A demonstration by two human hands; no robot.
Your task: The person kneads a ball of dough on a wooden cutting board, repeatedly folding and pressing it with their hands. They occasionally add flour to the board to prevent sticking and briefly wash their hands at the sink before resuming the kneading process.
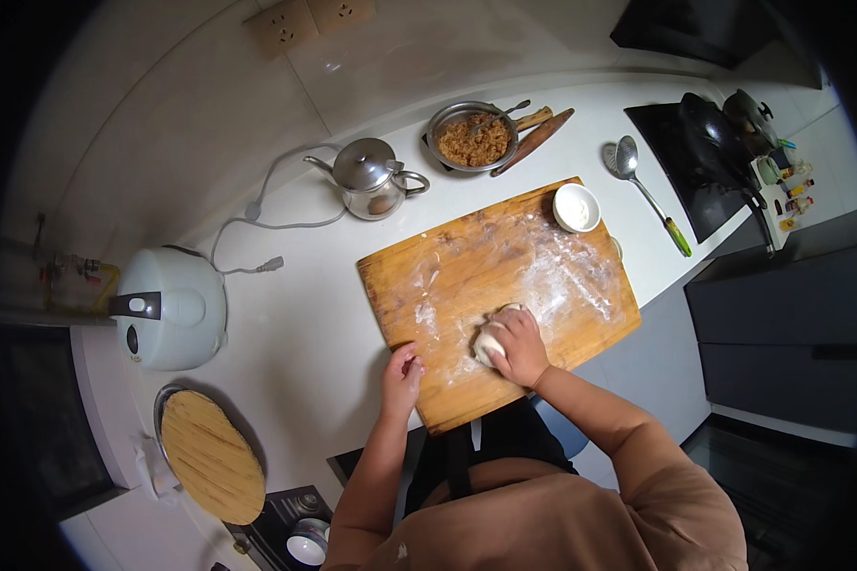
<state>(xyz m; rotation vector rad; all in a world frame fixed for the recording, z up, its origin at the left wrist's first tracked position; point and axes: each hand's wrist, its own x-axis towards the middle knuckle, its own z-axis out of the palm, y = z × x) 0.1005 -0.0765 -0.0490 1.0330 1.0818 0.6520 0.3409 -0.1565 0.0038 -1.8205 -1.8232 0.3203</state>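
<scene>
My right hand [520, 348] is wrapped over a lump of pale dough [487, 347], pressing it on a floured wooden cutting board [464, 268]. The palm and fingers hide much of the dough. At the board's left edge is my left hand [403, 375], its fingers loosely curled and a gap between thumb and fingertips. It holds nothing that I can see; whether it touches the edge is unclear. A small white bowl [577, 208] with white powder, likely flour, stands on the board's far right corner. Flour is smeared over the right half of the board.
Behind the board stand a teapot [371, 171] and a metal bowl of brown filling [471, 140], beside a tapered wooden rolling pin [534, 142]. A slotted spoon [648, 187] lies right, near a black cooktop [668, 164]. Left are a rice cooker [175, 307] and a round lid [214, 457].
</scene>
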